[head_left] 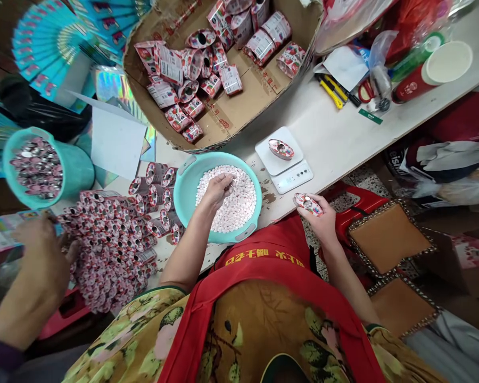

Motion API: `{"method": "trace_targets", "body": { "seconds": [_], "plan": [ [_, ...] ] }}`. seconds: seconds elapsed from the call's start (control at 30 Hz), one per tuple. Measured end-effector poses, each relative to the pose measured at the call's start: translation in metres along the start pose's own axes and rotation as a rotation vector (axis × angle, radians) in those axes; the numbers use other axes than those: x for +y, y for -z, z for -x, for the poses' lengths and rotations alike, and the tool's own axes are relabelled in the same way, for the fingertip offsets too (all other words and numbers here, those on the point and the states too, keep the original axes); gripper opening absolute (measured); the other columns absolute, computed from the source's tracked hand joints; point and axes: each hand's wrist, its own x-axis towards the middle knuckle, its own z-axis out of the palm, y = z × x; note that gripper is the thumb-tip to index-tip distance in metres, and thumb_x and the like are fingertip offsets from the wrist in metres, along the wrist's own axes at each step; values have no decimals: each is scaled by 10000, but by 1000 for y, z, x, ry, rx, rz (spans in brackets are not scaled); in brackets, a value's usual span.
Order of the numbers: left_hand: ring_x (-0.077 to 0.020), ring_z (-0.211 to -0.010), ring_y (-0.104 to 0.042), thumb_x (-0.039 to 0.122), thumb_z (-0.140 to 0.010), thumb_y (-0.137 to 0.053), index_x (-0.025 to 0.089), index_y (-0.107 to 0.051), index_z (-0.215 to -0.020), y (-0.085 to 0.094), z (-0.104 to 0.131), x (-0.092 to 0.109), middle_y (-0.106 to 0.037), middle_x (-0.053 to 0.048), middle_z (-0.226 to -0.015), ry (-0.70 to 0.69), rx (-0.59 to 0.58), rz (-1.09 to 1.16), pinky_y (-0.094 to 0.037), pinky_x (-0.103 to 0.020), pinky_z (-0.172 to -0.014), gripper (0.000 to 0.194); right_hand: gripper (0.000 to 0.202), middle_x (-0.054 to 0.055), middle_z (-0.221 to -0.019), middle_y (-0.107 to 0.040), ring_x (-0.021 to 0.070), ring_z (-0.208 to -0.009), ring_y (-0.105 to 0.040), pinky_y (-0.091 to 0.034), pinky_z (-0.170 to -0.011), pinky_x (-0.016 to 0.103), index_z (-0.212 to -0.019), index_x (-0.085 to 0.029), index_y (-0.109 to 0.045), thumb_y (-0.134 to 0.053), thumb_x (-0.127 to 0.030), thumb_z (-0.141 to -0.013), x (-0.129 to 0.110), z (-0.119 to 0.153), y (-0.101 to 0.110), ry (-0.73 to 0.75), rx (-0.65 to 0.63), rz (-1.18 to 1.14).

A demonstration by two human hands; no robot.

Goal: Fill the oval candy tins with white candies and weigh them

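My left hand (219, 190) is over the turquoise basin (186, 197), its fingers closed together just above the small white pellets (233, 210). What the fingers hold, if anything, is hidden. Held in my right hand (322, 215) is a small red-and-white printed pouch (308, 204), its open mouth facing up. Between the two hands, a white digital scale (290, 180) carries another such pouch (281, 149). Many open pouches (155, 194) stand packed together left of the basin.
A cardboard box (239, 114) holds more printed pouches behind the basin. Another person's hand (43, 255) is at the packed pouches on the left, near a turquoise bucket (74, 170). Yellow cutter (330, 91) and paper cup (449, 63) lie at upper right.
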Motion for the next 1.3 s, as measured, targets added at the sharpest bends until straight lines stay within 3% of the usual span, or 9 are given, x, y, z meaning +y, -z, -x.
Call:
{"method": "trace_targets", "body": {
  "seconds": [0.17,0.3,0.43,0.6,0.7,0.9,1.07,1.17,1.3],
  "plan": [
    [-95,-556,-496,270,-779,-636,168,-640,-848,4,6,-8,-598,-6,-721,-50,-15,-315,-364,-228,-519,123,486,57,-1044,-739,207,-909,-689,-561,-886,375,-1080,-204,-696,-846,-400,-662,-1,3,-7,-5,-7,-17],
    [-222,-889,-629,237,-802,-649,194,-691,-858,-5,10,6,-693,-61,-902,-304,-99,-884,-487,-351,-832,82,482,60,-1059,-737,211,-935,-687,-562,-894,368,-1086,-203,-695,-840,-408,-674,-3,3,-11,24,-11,-17],
    [-252,-1017,-619,279,-934,-580,191,-710,-982,-46,30,18,-700,-108,-1068,-564,-23,-1090,-485,-383,-899,165,468,63,-1107,-728,216,-983,-684,-550,-933,370,-1119,-206,-697,-817,-390,-706,-9,0,-19,67,-35,19],
    [-203,-977,-632,377,-980,-575,198,-691,-1030,-111,47,16,-697,-93,-1039,-847,-268,-1085,-491,-310,-839,219,465,61,-1099,-730,216,-980,-681,-541,-933,367,-1140,-198,-696,-787,-353,-711,-23,-5,-33,106,-90,54],
    [-216,-932,-632,363,-1010,-512,187,-691,-941,-125,43,11,-696,-106,-955,-880,-298,-1248,-481,-321,-798,261,462,55,-1055,-740,217,-934,-681,-549,-903,371,-1114,-191,-704,-777,-372,-696,-28,-10,-39,73,-111,74],
    [-215,-905,-637,318,-1011,-500,175,-687,-948,-103,33,6,-699,-116,-940,-768,-216,-1193,-473,-318,-804,244,472,56,-1059,-750,225,-940,-692,-551,-918,386,-1097,-199,-722,-795,-373,-664,-28,-17,-51,32,-166,79],
    [-204,-900,-648,270,-983,-500,201,-687,-925,-42,27,4,-723,-86,-982,-586,116,-1044,-474,-307,-825,208,496,54,-1059,-759,218,-926,-704,-559,-906,379,-1114,-204,-711,-815,-389,-666,-25,-23,-50,-16,-164,15],
    [-232,-888,-653,230,-927,-550,197,-696,-905,-8,24,4,-726,-90,-1003,-403,159,-1146,-473,-329,-802,152,513,65,-1049,-759,226,-923,-703,-558,-903,388,-1097,-190,-714,-832,-417,-653,-20,-31,-36,-15,-93,29],
    [-249,-973,-633,261,-975,-488,182,-695,-994,-21,13,17,-709,-117,-1065,-530,128,-1143,-466,-359,-881,222,531,79,-1058,-753,232,-939,-700,-562,-901,398,-1106,-183,-709,-838,-431,-655,-10,-46,-19,4,-55,26]
  ]
}}
